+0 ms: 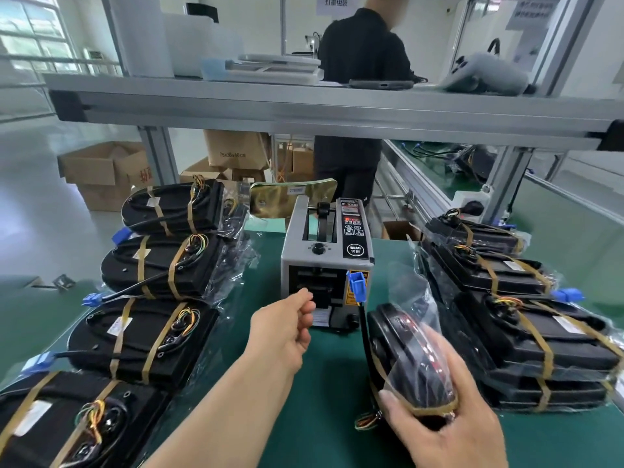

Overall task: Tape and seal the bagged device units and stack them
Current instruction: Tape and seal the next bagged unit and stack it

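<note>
Black bagged unit [403, 347] gripped in right hand [450, 425]; left hand [287, 327] curled at tape dispenser [326, 253], grasp unclear.

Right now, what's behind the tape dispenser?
A gold-coloured plate stands right behind the tape dispenser; past it, cardboard boxes. The dispenser's body hides the plate's lower part.
</note>
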Tool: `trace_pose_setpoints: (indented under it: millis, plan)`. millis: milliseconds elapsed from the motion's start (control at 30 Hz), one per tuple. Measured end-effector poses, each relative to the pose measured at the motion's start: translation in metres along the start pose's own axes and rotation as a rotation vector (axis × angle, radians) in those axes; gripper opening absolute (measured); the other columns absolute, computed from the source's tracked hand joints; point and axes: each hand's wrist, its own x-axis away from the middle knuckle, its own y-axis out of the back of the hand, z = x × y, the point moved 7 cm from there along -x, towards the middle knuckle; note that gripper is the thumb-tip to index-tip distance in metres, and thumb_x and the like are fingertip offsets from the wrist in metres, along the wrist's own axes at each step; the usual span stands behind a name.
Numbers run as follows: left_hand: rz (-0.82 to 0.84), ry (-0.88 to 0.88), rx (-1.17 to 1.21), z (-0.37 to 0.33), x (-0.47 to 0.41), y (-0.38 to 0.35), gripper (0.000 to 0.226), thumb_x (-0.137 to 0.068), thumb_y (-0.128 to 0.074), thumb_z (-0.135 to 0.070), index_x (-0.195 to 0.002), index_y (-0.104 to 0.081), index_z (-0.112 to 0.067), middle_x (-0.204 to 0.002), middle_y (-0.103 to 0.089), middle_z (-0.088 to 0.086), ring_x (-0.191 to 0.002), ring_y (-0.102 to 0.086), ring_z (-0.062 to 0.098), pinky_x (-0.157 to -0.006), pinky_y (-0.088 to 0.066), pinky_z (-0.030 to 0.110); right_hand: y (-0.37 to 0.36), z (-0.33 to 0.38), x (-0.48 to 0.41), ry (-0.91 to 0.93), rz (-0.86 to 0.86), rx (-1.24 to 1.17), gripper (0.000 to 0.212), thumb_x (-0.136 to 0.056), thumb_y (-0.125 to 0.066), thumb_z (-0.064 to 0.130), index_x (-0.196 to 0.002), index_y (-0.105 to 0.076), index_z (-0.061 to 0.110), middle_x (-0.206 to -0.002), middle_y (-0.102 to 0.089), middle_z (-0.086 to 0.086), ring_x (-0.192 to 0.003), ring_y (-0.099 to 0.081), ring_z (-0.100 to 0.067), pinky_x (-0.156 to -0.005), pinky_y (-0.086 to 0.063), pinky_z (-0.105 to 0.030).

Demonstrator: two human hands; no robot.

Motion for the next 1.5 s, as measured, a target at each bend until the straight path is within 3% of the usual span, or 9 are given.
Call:
trace_pose_setpoints:
  millis: [500, 700, 800, 900, 1000, 1100, 1233, 1400, 1500]
  plan:
    - [-0.029, 0.076, 0.128, -0.005, 0.003, -0.030, 0.006, -0.090, -0.069, -0.013, -0.090, -0.064, -0.011, -0.043, -0.058, -0.008, -0.032, -0.051, 0.002, -0.046, -0.045, 0.019, 0.004, 0.007, -0.001, -0.080, 0.003, -0.064, 0.090, -0.049, -0.094, -0.005, -0.119, -0.060, 0.040, -0.092, -0.070, 0.036, -0.077, -0.069, 0.010, -0.071, -0.045, 0.003]
    - [-0.063, 0.033, 0.274, -0.004, 0.008, -0.031, 0.013, -0.085, -0.060, -0.006, -0.075, -0.056, -0.012, -0.046, -0.053, -0.005, -0.033, -0.047, 0.005, -0.050, -0.044, 0.022, 0.005, 0.005, 0.001, -0.074, 0.014, -0.051, 0.091, -0.048, -0.094, -0.006, -0.121, -0.061, 0.037, -0.093, -0.071, 0.034, -0.078, -0.070, 0.010, -0.071, -0.046, 0.002]
    - [0.014, -0.100, 0.205, -0.014, 0.021, -0.025, 0.019, -0.086, -0.063, -0.007, -0.069, -0.057, -0.014, -0.048, -0.050, -0.006, -0.039, -0.044, 0.006, -0.051, -0.044, 0.021, 0.006, 0.004, 0.000, -0.061, 0.010, -0.042, 0.091, -0.049, -0.094, -0.004, -0.121, -0.061, 0.040, -0.095, -0.072, 0.031, -0.080, -0.070, 0.008, -0.072, -0.046, 0.001]
    - [0.235, -0.273, 0.097, -0.027, 0.049, -0.023, 0.021, -0.088, -0.065, -0.008, -0.070, -0.059, -0.016, -0.057, -0.050, -0.003, -0.043, -0.042, 0.007, -0.057, -0.043, 0.024, -0.001, 0.000, -0.006, -0.073, 0.031, -0.064, 0.088, -0.055, -0.093, -0.004, -0.122, -0.061, 0.043, -0.101, -0.073, 0.026, -0.085, -0.071, 0.005, -0.074, -0.049, -0.003]
    - [0.456, -0.431, -0.083, -0.041, 0.084, -0.024, 0.025, -0.089, -0.066, -0.010, -0.065, -0.066, -0.019, -0.063, -0.053, -0.001, -0.049, -0.043, 0.009, -0.062, -0.041, 0.025, -0.012, -0.005, -0.011, -0.098, 0.076, -0.097, 0.083, -0.062, -0.088, -0.008, -0.129, -0.060, 0.033, -0.106, -0.074, 0.019, -0.090, -0.072, -0.001, -0.076, -0.050, -0.006]
    - [0.557, -0.504, -0.283, -0.051, 0.113, -0.025, 0.016, -0.079, -0.069, -0.021, -0.063, -0.068, -0.022, -0.064, -0.053, -0.001, -0.053, -0.042, 0.010, -0.064, -0.041, 0.023, -0.020, -0.008, -0.013, -0.113, 0.108, -0.113, 0.080, -0.066, -0.086, -0.007, -0.133, -0.059, 0.026, -0.111, -0.074, 0.013, -0.095, -0.072, -0.005, -0.080, -0.050, -0.008]
    - [0.607, -0.555, -0.430, -0.056, 0.131, -0.025, 0.013, -0.079, -0.070, -0.023, -0.066, -0.068, -0.023, -0.062, -0.050, -0.003, -0.056, -0.040, 0.009, -0.061, -0.041, 0.017, -0.021, -0.009, -0.013, -0.119, 0.141, -0.127, 0.080, -0.068, -0.086, -0.004, -0.134, -0.057, 0.031, -0.114, -0.072, 0.014, -0.100, -0.071, -0.006, -0.083, -0.052, -0.011]
    - [0.500, -0.596, -0.552, -0.054, 0.125, -0.025, 0.023, -0.087, -0.067, -0.019, -0.065, -0.069, -0.025, -0.057, -0.048, -0.007, -0.058, -0.039, 0.010, -0.058, -0.038, 0.016, -0.021, -0.009, -0.012, -0.104, 0.153, -0.105, 0.079, -0.069, -0.085, 0.003, -0.135, -0.055, 0.033, -0.118, -0.070, 0.017, -0.105, -0.069, -0.005, -0.085, -0.053, -0.015]
    - [0.476, -0.607, -0.554, -0.051, 0.125, -0.029, 0.023, -0.087, -0.068, -0.017, -0.064, -0.069, -0.022, -0.053, -0.051, -0.014, -0.051, -0.043, 0.001, -0.056, -0.038, 0.011, -0.021, -0.010, -0.012, -0.107, 0.153, -0.108, 0.079, -0.069, -0.086, 0.002, -0.134, -0.055, 0.033, -0.119, -0.070, 0.016, -0.106, -0.069, -0.006, -0.084, -0.054, -0.016]
